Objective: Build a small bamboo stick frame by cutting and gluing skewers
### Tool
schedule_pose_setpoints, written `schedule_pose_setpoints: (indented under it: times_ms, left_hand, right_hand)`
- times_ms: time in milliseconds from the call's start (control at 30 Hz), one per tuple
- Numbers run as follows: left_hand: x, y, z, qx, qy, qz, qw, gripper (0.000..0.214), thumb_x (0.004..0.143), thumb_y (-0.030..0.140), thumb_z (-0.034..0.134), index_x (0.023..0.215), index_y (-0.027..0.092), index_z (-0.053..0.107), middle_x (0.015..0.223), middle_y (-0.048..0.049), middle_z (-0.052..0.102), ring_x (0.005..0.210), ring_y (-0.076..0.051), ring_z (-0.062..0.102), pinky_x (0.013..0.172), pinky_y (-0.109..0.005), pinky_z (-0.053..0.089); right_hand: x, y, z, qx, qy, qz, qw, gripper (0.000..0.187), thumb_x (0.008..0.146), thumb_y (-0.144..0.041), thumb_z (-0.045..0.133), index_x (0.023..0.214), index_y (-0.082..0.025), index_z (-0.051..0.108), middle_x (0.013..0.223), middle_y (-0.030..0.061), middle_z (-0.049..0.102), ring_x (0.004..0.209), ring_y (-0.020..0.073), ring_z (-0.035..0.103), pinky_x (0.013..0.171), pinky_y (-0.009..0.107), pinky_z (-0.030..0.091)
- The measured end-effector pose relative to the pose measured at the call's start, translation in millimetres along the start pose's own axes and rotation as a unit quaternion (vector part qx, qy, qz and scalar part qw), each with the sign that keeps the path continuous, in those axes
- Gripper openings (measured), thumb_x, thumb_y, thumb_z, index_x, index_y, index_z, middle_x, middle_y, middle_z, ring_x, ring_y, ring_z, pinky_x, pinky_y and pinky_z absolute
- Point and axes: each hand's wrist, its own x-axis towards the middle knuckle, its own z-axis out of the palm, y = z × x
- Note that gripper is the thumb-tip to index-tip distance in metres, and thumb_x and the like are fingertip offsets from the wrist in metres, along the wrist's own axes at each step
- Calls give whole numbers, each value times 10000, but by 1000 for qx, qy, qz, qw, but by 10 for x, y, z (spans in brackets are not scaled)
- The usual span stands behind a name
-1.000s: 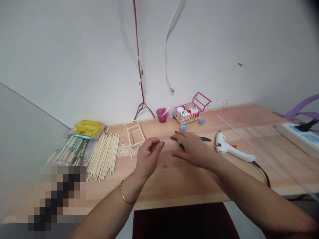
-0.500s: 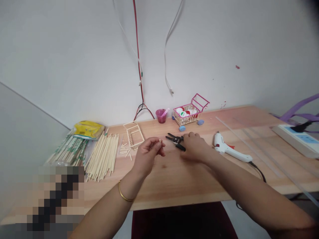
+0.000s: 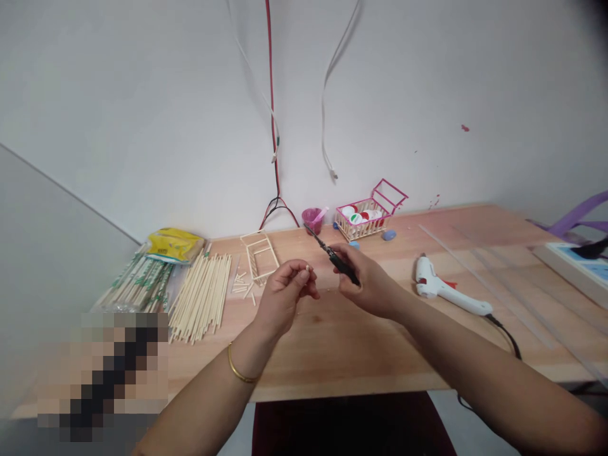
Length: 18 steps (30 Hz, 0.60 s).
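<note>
Between thumb and fingertips, my left hand (image 3: 287, 291) pinches a short piece of wooden stick (image 3: 307, 268), of which only the tip shows. My right hand (image 3: 365, 278) is closed round the black handles of a pair of pliers (image 3: 342, 263), held above the table with the jaws pointing up and left. The jaws are a little apart from my left hand. Just beyond my left hand lies a small frame of glued sticks (image 3: 260, 256). Several short cut sticks (image 3: 244, 286) are scattered beside it.
Left are loose wooden sticks (image 3: 202, 297), wrapped stick bundles (image 3: 135, 278) and a yellow packet (image 3: 174, 245). At the back stand a pink cup (image 3: 311, 218) and a small stick cart (image 3: 363, 218) with bottle caps. A white glue gun (image 3: 449, 291) and power strip (image 3: 574, 272) are right.
My right hand has lifted the pliers off the table and turned them, jaws up. My left hand still pinches the short stick. The view has shifted slightly.
</note>
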Motion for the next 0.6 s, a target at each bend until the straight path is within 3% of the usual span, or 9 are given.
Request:
schedule_pose_setpoints:
  times_ms: [133, 267, 600]
  left_hand:
    - [-5, -3, -3, 8, -7, -1, 1000, 185, 803, 325, 661, 861, 169, 580, 728, 14, 578, 598, -90, 560, 589, -259, 511]
    - [-8, -20, -27, 32, -35, 27, 999, 145, 839, 312, 625, 867, 170, 619, 709, 13, 565, 612, -95, 558, 625, -280, 520]
    - [-10, -39, -92, 116, -33, 72, 990, 190, 821, 365, 640, 830, 176, 653, 753, -13, 613, 653, -132, 609, 664, -306, 512]
  right_hand:
    - [-39, -49, -33, -49, 17, -53, 997, 369, 674, -89, 495, 1027, -199, 493, 882, 57, 547, 824, 215, 521, 745, 340, 439]
    - [-44, -47, -121, -101, -33, -116, 987, 575, 665, -93, 539, 1225, -181, 447, 1133, 132, 514, 1068, 279, 477, 923, 413, 403]
    - [-71, -45, -168, -164, -66, -130, 976, 692, 655, -137, 567, 1323, -196, 396, 1215, 150, 476, 1133, 316, 442, 962, 472, 363]
